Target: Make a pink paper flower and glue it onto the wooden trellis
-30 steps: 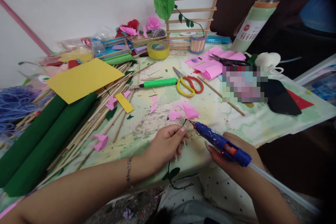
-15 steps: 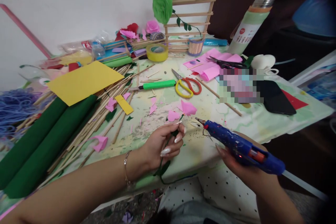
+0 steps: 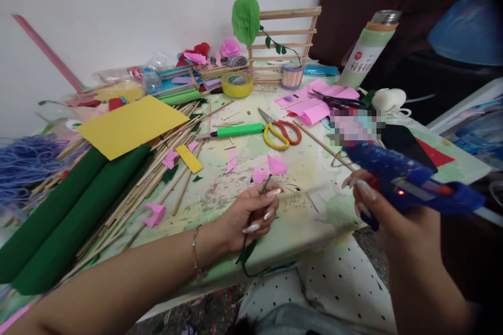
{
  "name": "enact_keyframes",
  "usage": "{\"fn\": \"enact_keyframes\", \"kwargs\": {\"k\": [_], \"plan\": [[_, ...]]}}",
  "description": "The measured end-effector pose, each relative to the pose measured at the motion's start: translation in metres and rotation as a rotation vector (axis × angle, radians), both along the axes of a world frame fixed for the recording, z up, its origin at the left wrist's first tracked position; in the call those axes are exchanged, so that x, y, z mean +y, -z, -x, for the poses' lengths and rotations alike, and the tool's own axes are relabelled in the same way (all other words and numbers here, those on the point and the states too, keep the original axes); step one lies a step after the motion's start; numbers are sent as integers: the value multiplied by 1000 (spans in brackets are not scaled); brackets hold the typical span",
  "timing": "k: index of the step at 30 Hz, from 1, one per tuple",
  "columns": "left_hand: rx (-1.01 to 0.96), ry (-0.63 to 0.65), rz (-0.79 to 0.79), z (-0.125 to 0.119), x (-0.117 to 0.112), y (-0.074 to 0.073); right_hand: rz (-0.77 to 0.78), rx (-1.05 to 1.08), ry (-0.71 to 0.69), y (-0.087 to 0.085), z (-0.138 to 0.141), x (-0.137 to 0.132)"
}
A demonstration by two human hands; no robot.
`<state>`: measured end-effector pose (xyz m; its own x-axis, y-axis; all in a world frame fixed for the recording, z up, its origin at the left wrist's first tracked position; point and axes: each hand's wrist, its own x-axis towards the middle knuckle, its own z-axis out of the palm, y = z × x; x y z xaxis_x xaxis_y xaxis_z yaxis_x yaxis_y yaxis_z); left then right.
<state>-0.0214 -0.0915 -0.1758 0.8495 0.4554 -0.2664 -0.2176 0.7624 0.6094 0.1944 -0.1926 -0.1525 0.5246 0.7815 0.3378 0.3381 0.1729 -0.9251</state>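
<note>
My left hand [image 3: 247,214] rests on the near edge of the table [image 3: 314,220], its fingers pinched on a thin green wire stem [image 3: 248,241] with a leaf that hangs below the edge. The stem's top points toward pink paper petals [image 3: 271,167] lying just beyond the fingers. To the right, my right hand [image 3: 387,209] is wrapped round a blue hot glue gun [image 3: 408,178], held above the table's corner. Its red light glows and its nozzle points left and away.
Scissors with red and yellow handles [image 3: 281,131] and a green-handled knife [image 3: 236,130] lie mid-table. Left are green felt rolls [image 3: 66,214], wooden sticks [image 3: 157,162] and yellow paper [image 3: 126,123]. Tape roll [image 3: 237,84], a stick trellis [image 3: 286,42] and a flask [image 3: 367,49] stand behind.
My right hand has lifted the glue gun up and to the right, away from the stem's tip. My left hand has stayed near the table's edge, still gripping the stem.
</note>
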Motion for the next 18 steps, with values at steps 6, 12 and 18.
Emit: {"fn": "enact_keyframes", "kwargs": {"k": [6, 12, 18], "plan": [[58, -13, -82, -2, -2, 1, 140, 172, 164, -10, -28, 51], [-49, 25, -120, -1, -3, 3, 607, -296, 146, 17, -36, 73], [-210, 142, -76, 3, -9, -17, 591, -653, 132, 27, -23, 64]]}}
